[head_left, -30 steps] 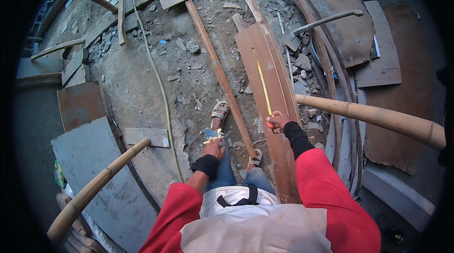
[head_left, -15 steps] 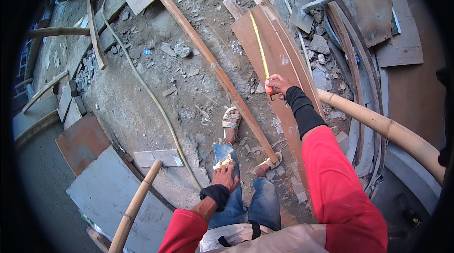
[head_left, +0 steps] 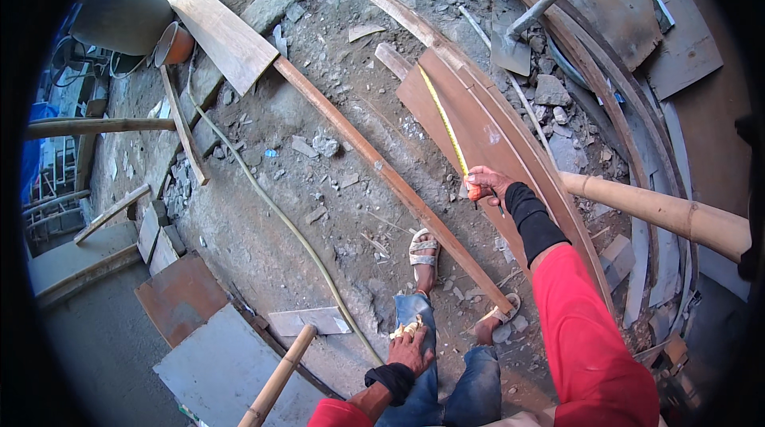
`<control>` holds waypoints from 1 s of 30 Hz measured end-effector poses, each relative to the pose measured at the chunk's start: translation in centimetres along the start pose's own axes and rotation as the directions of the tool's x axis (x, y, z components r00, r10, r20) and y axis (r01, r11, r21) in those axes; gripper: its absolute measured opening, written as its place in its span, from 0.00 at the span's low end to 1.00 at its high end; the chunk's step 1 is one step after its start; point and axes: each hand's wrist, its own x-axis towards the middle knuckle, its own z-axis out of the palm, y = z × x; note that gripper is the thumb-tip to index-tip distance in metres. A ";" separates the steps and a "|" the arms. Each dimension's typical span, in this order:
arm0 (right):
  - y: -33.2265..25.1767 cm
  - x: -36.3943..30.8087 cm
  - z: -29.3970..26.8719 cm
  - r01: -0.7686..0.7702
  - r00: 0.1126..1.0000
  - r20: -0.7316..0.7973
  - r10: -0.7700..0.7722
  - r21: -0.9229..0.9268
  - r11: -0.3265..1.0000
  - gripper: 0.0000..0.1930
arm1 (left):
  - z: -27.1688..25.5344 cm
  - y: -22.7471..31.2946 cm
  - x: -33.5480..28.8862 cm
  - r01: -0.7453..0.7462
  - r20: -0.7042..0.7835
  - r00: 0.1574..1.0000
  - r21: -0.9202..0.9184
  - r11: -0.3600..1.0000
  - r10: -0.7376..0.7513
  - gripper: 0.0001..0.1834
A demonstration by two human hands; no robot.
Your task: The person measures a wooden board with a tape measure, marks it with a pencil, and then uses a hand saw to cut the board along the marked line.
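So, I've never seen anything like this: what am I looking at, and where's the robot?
There's no robot, only a person's two bare hands. A wide camera worn on the head looks down, so straight edges bend. The right hand holds an orange tape measure, its yellow blade stretched along a reddish-brown board. The left hand, at the trouser leg, has something pale I can't identify. A long wooden strip and rubble lie around.

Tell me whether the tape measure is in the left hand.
No, the right hand holds the orange tape measure, its yellow blade extended over the brown board.
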 end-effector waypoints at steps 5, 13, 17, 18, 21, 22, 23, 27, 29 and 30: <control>3.4 -1.8 -0.4 0.020 0.999 -0.047 -0.022 -0.043 0.999 0.35 | 0.6 0.7 0.4 0.015 0.009 1.000 0.005 1.000 -0.016 0.40; 16.4 -7.5 -3.1 -0.140 0.906 -0.396 -0.148 -0.611 0.780 0.40 | 2.5 2.3 0.3 0.023 0.019 1.000 0.064 0.998 -0.025 0.39; 25.3 -13.7 -7.3 -0.079 0.890 -0.402 -0.215 -0.601 0.795 0.38 | 4.3 3.3 0.1 0.021 -0.028 0.999 0.137 0.990 -0.017 0.38; 27.4 -15.4 -8.4 -0.027 0.881 -0.388 -0.269 -0.609 0.792 0.37 | 4.9 3.6 0.0 0.021 -0.030 0.999 0.145 0.989 -0.016 0.38; 32.5 -20.2 -11.0 -0.050 0.856 -0.436 -0.278 -0.604 0.795 0.36 | 6.7 4.4 -0.3 0.002 -0.060 0.998 0.169 0.986 0.008 0.38; 34.1 -21.8 -11.9 -0.071 0.852 -0.453 -0.261 -0.596 0.800 0.36 | 7.5 4.6 -0.3 0.019 -0.036 0.999 0.175 0.984 -0.013 0.38; 35.3 -23.3 -12.8 -0.115 0.847 -0.478 -0.232 -0.591 0.799 0.35 | 8.3 5.0 -0.5 0.017 -0.032 0.999 0.206 0.978 -0.011 0.40; 39.8 -27.3 -15.9 -0.104 0.843 -0.492 -0.216 -0.543 0.833 0.36 | 12.3 6.9 0.0 0.030 -0.062 0.998 0.314 0.949 -0.011 0.40; 41.7 -28.6 -17.4 -0.055 0.841 -0.465 -0.278 -0.585 0.809 0.35 | 14.4 8.3 1.2 0.034 -0.094 0.996 0.343 0.939 -0.002 0.37; 42.7 -29.4 -18.2 -0.062 0.839 -0.466 -0.282 -0.595 0.801 0.35 | 15.3 9.4 1.8 0.010 -0.108 0.994 0.319 0.948 0.026 0.35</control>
